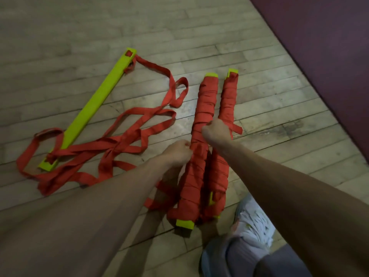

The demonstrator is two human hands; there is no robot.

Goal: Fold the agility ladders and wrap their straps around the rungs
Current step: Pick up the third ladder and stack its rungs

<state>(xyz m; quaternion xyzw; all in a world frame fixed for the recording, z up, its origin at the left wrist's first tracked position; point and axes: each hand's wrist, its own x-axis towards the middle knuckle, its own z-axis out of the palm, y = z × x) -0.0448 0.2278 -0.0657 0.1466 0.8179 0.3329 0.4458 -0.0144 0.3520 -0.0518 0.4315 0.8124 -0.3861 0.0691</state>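
Ladder bundle (201,108) wrapped in red, left hand (177,150) gripping it, right hand (216,130) fisted round strap (237,129); unwrapped ladder (93,104) beside

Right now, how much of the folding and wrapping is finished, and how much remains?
Done: the left bundle and the right bundle look wrapped in red strap nearly end to end. In hand: the left hand grips the left bundle and the right hand the right one, at mid-length. Left: a bare yellow rung lies among loose straps on the floor, unwrapped.
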